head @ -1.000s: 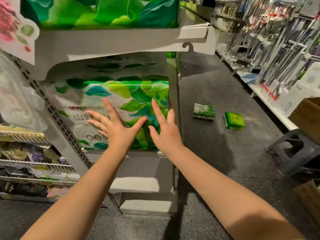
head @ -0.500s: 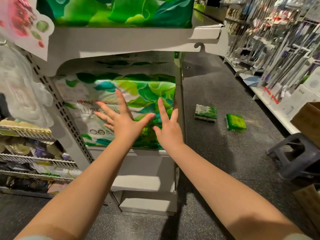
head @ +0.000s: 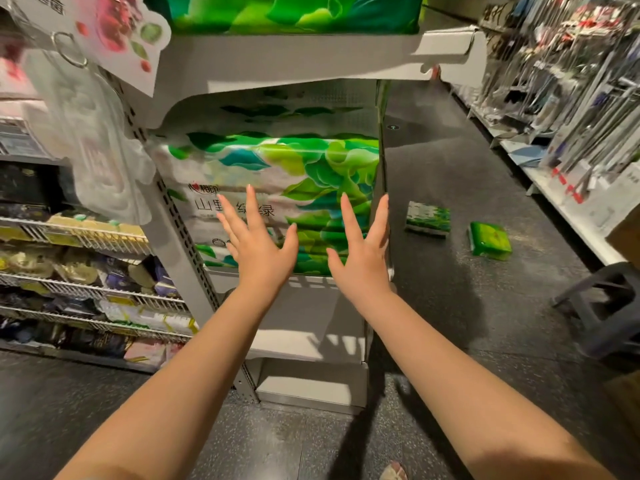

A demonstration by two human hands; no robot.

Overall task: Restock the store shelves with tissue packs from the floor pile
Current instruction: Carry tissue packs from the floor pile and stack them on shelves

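Both hands flat, fingers spread, gripping nothing: left hand (head: 258, 249) and right hand (head: 362, 252) lie against the large tissue pack (head: 277, 188) seated on the shelf (head: 304, 285). Two small packs (head: 428, 219) lie on the floor at 3 o'clock.

A big green tissue pack (head: 277, 188) fills the shelf right in front of both open hands, the left hand (head: 258, 247) and the right hand (head: 363, 258). A shelf board (head: 294, 64) sits close above it. Right of the hands, the floor (head: 467, 306) is open, with two small packs (head: 427, 220) (head: 490, 240) and a stool (head: 602, 306).
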